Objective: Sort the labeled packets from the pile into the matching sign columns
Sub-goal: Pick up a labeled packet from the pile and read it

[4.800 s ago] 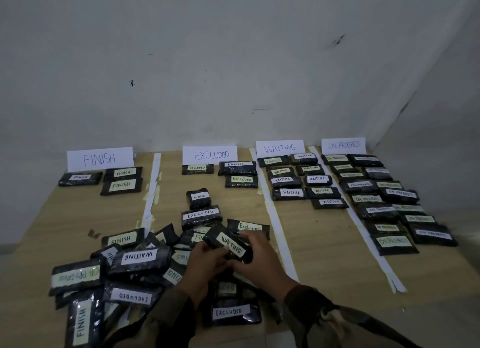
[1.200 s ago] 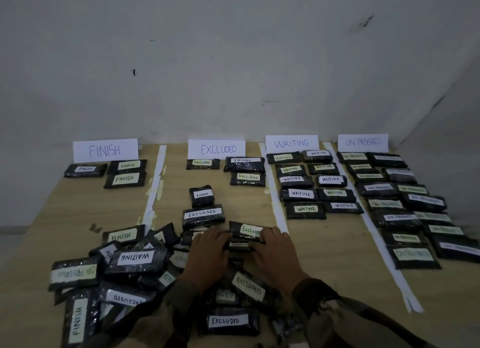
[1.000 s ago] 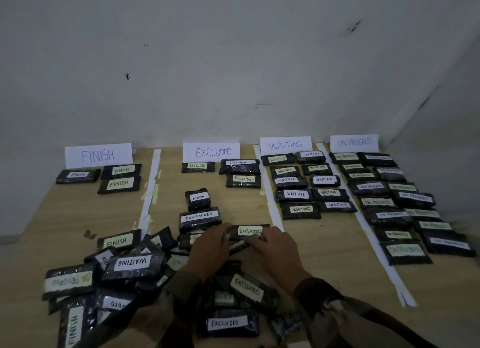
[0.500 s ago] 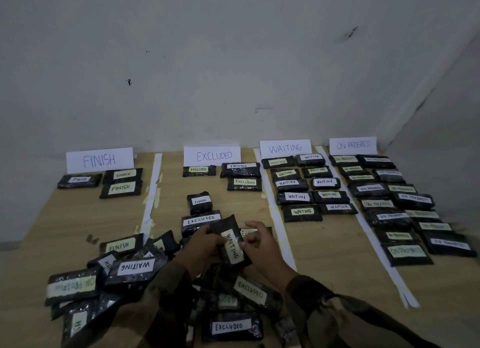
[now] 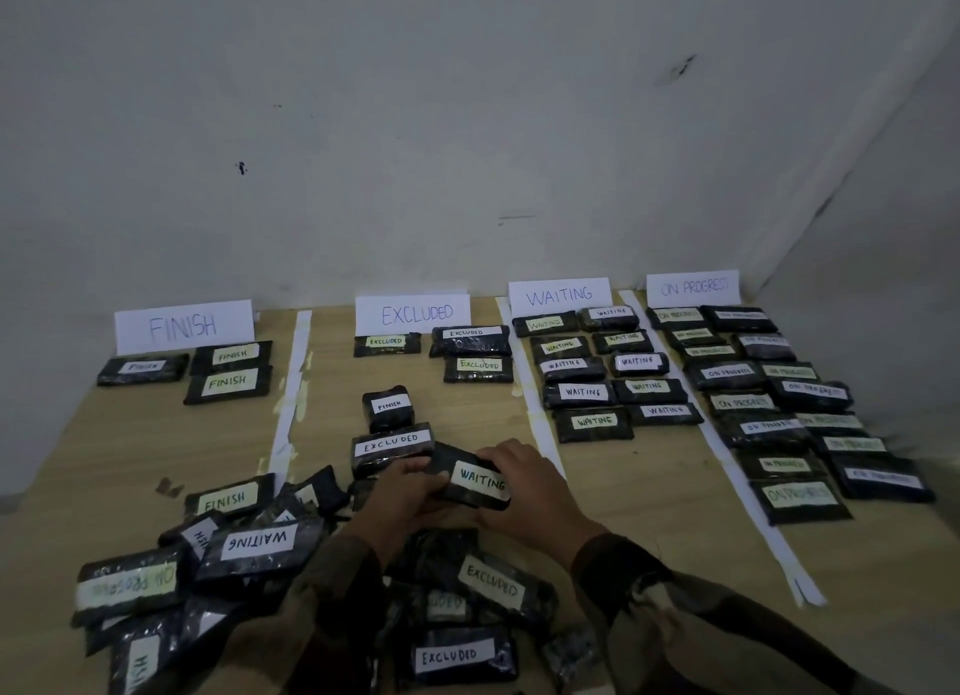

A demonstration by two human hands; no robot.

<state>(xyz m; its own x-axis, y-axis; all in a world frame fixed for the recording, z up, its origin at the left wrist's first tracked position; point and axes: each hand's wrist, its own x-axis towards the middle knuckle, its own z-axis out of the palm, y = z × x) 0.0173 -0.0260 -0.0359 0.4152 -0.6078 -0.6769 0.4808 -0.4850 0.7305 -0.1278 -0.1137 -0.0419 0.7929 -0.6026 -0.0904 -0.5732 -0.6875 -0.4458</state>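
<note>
My left hand (image 5: 400,492) and right hand (image 5: 524,481) pinch the WAITING packet (image 5: 480,481) by its ends, just above the pile (image 5: 260,544) at 6 o'clock. Slick wrap may slip; heading toward 1 o'clock, I could overshoot the WAITING sign (image 5: 558,295).

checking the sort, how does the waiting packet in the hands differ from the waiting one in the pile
The held WAITING packet is gripped by the left hand and right hand; the pile WAITING packet lies untouched. The held one's label reads upright, the pile one's upside down. Both are dark with white labels.
</note>
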